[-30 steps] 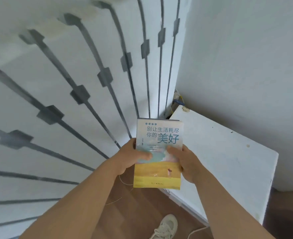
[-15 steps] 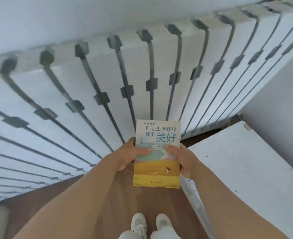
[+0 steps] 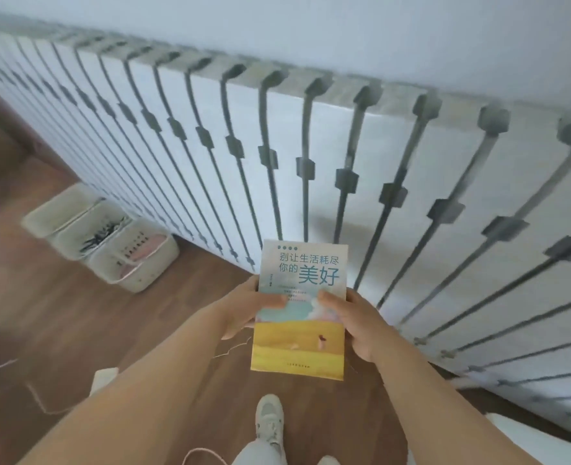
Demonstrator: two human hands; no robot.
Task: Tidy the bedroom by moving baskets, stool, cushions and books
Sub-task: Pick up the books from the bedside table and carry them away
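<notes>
A paperback book (image 3: 300, 344) with a pale blue top, a yellow lower half and Chinese lettering is held upright in front of me. My left hand (image 3: 243, 310) grips its left edge with the thumb across the cover. My right hand (image 3: 361, 327) grips its right edge the same way. Three white plastic baskets (image 3: 109, 236) stand in a row on the wooden floor at the left, against the white panelled wall; the nearest holds something pink.
A long white panel with dark vertical strips and square clips (image 3: 344, 179) fills the view ahead. A thin cable (image 3: 230, 350) lies on the brown wood floor (image 3: 59, 313). My shoe (image 3: 270, 421) is below the book. A white surface's corner (image 3: 529, 441) shows at bottom right.
The view has swung left: the white side table slid out to the bottom right and the baskets came into sight at the left. Both hands still hold the book the same way.
</notes>
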